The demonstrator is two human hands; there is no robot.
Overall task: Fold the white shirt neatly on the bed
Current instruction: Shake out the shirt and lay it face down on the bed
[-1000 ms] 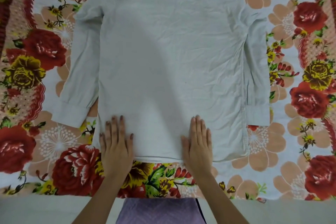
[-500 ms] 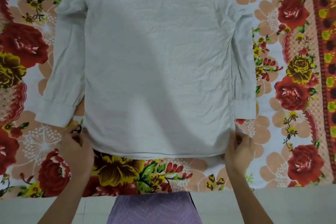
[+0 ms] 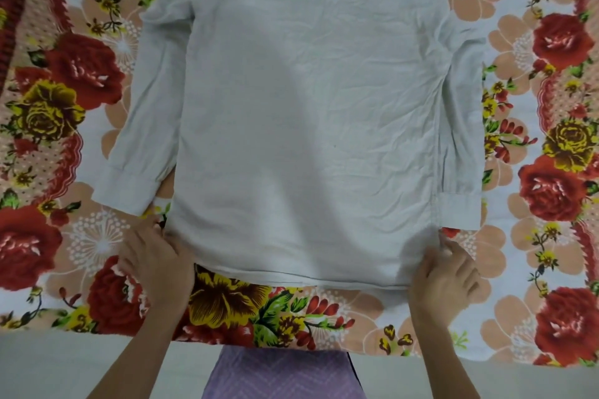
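The white shirt (image 3: 308, 113) lies flat and back-up on the floral bed sheet (image 3: 534, 253), collar end away from me, hem toward me. Both long sleeves lie down along its sides, the left one angled outward. My left hand (image 3: 155, 266) grips the hem's left corner, fingers curled under the cloth. My right hand (image 3: 444, 275) pinches the hem's right corner just below the right cuff. The hem between my hands is pulled fairly straight.
The sheet with red and yellow roses covers the bed on all sides of the shirt. The bed's near edge (image 3: 97, 343) runs across the bottom, with pale floor beyond it and my purple garment (image 3: 282, 372) at the bottom middle.
My hands left the middle of the hem, where they lay flat, and moved outward to the two hem corners and closed on them. The view shifted slightly.
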